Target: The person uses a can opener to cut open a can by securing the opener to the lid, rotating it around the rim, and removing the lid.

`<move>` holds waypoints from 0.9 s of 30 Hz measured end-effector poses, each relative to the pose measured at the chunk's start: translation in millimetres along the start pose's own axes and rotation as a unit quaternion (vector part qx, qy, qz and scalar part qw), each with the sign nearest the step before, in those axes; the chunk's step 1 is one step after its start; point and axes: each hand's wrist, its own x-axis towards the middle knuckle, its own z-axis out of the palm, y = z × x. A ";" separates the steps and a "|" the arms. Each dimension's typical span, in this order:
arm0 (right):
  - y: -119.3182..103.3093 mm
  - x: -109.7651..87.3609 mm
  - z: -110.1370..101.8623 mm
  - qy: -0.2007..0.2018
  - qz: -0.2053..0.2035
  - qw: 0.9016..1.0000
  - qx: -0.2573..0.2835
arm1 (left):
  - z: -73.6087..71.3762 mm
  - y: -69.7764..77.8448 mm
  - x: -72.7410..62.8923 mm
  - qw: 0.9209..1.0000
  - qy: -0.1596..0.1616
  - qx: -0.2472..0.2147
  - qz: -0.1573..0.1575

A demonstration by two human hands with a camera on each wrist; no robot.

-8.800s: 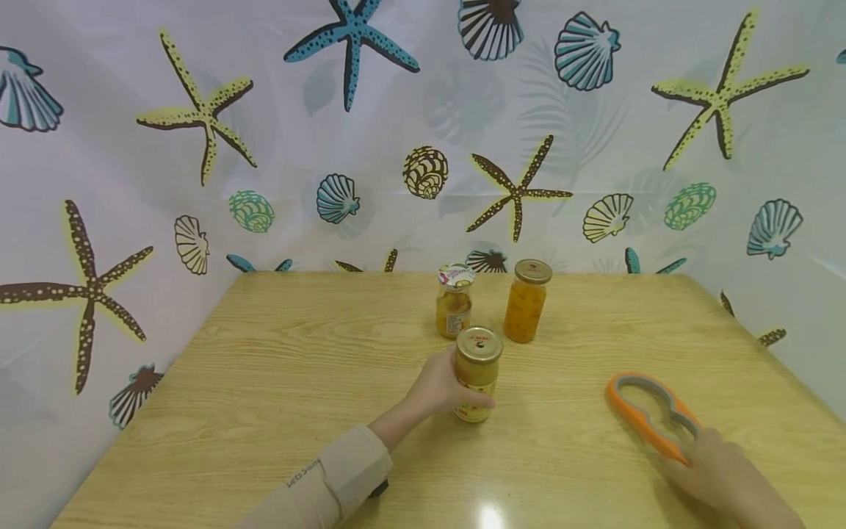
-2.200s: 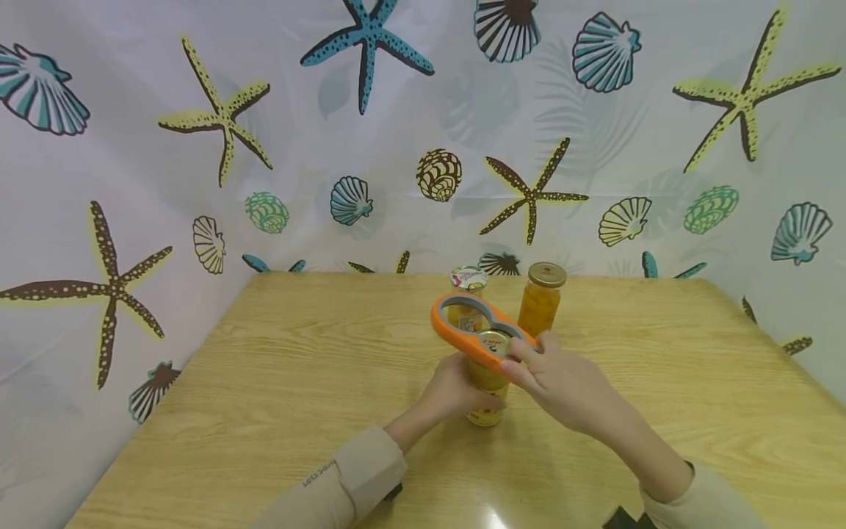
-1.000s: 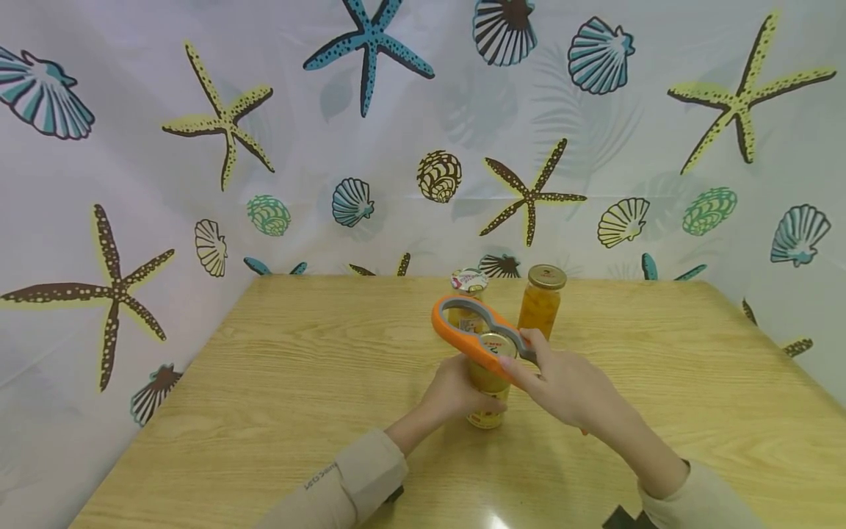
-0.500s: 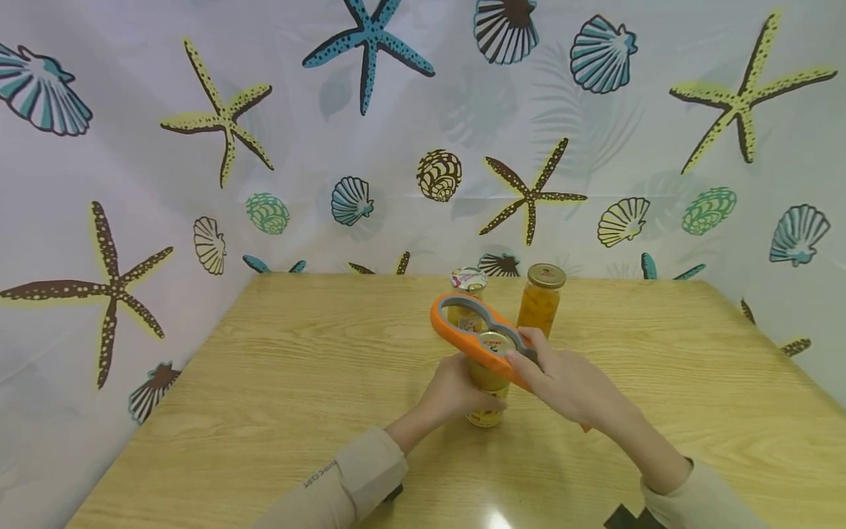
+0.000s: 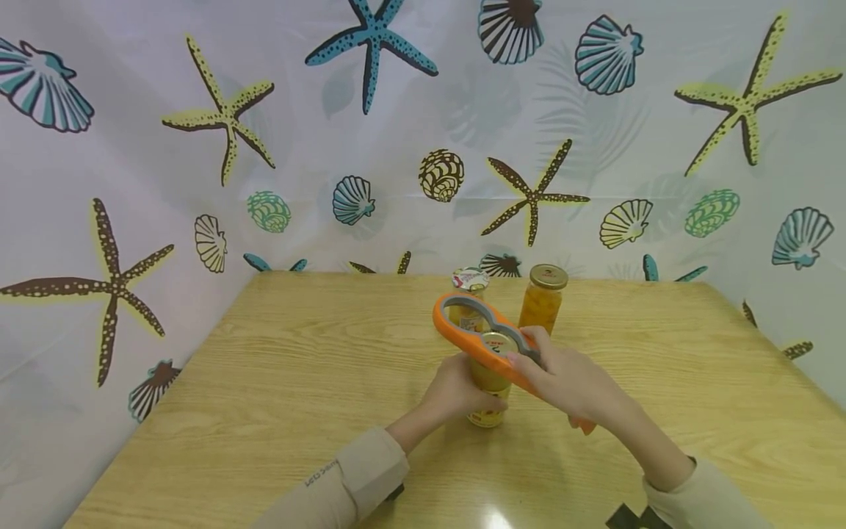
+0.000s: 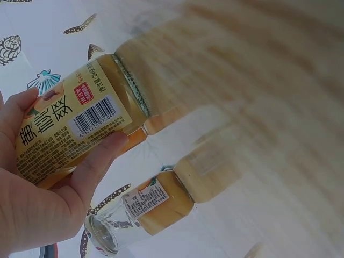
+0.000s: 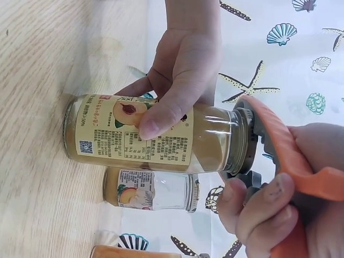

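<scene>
—How are the hands set?
—The left hand is wrapped round a peach jar, thumb across its label. The right hand grips an orange-and-grey tool by its handle end.
—So the jar is upright in the left grip?
—Yes, its base apparently on the table.
—Why hold it below the lid?
—Probably to steady the glass and leave the gold lid free. That sits just above the left grip, within the tool's loop nearer the right hand. Whether the tool bites it, I can't tell.
—Beyond the grips?
—A patterned-lid jar, partly hidden behind the tool; right of it, a jar with orange contents. Perhaps they're set back for working room.
—And the surroundings?
—A wood-grain tabletop, glare below the hands, then white cloth printed with starfish and shells, hiding the room.
</scene>
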 end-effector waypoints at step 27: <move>-13.8 -3.2 -0.1 -0.005 0.024 0.998 -0.058 | 3.7 1.9 -0.4 1.000 0.022 -0.005 0.005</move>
